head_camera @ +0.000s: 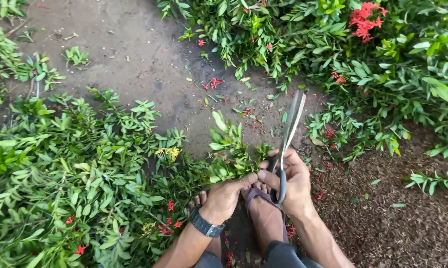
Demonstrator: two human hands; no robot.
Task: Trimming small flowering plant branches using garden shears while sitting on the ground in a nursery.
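My left hand (pixel 227 194), with a dark watch (pixel 206 226) on its wrist, grips a bunch of cut green leafy stems (pixel 229 149) that stick up and away from me. Touching it on the right, my right hand (pixel 293 181) holds a pair of long-bladed scissors (pixel 289 130) by the grey handle, the blades closed and pointing up toward the hedge. Both hands hover above my sandalled foot (pixel 263 211).
A pile of cut leafy branches (pixel 75 168) with small red and yellow flowers lies at the left. A green hedge with red flower clusters (pixel 365 49) fills the upper right. Bare dirt (pixel 134 54) with scattered petals lies ahead; brown mulch (pixel 382 208) is at the right.
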